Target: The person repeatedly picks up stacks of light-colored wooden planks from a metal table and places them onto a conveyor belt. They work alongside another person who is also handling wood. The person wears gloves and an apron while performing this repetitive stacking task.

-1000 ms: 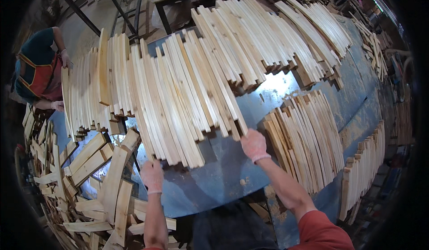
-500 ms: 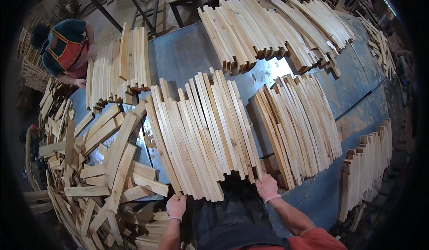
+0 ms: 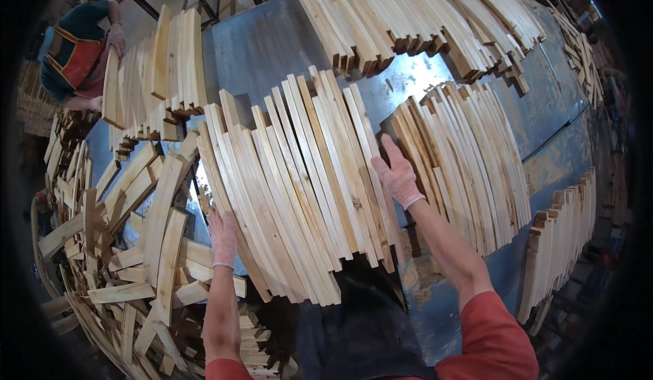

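A row of long, pale wooden boards [image 3: 292, 190] stands on edge, packed side by side, on the blue metal table in front of me. My left hand [image 3: 222, 236], in a pinkish knit glove, lies along the row's left outer board with its fingers stretched out. On the opposite side, my right hand [image 3: 396, 173], gloved alike, rests against the right outer board. Its fingers point away from me, and the thumb is spread toward the row. Both hands are open and flank the boards. A second board row [image 3: 469, 166] stands just right of my right hand.
Loose boards lie in a jumbled heap [image 3: 146, 264] at the left. A co-worker [image 3: 78, 57] in a red apron handles another board row [image 3: 153, 74] at the far left. More rows stand at the back [image 3: 401, 20] and right [image 3: 558, 244] of the blue table [image 3: 255, 47].
Both my hands have left the row's near corners and moved forward along its sides, fingers now stretched. The co-worker's hand has moved onto the boards' upper end. The view has shifted.
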Tool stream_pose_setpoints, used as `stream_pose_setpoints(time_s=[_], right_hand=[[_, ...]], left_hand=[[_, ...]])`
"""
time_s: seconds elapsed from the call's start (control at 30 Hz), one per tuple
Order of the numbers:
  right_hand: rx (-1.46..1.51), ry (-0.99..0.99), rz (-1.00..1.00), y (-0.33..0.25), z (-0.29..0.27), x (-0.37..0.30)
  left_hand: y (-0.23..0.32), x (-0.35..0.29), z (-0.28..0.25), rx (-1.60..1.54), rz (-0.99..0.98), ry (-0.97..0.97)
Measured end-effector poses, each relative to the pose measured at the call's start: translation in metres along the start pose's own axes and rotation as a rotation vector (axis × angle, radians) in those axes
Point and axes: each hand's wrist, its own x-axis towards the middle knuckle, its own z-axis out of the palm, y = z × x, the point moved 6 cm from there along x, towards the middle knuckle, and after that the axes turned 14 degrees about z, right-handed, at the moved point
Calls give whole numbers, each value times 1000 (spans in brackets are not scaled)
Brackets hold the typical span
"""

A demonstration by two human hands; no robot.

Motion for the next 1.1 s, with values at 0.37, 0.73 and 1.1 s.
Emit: stream_pose_setpoints(time_s=[0.37,0.73,1.1], right_hand=[[608,-223,244,22,41,23],[632,-470,535,34,36,-21],[509,-588,404,7,5,-112]], left_hand=[[61,9,-11,-1350,-520,69],[54,-6,-7,-1539,-615,-206],[75,-147,-62,-1558,-547,99]])
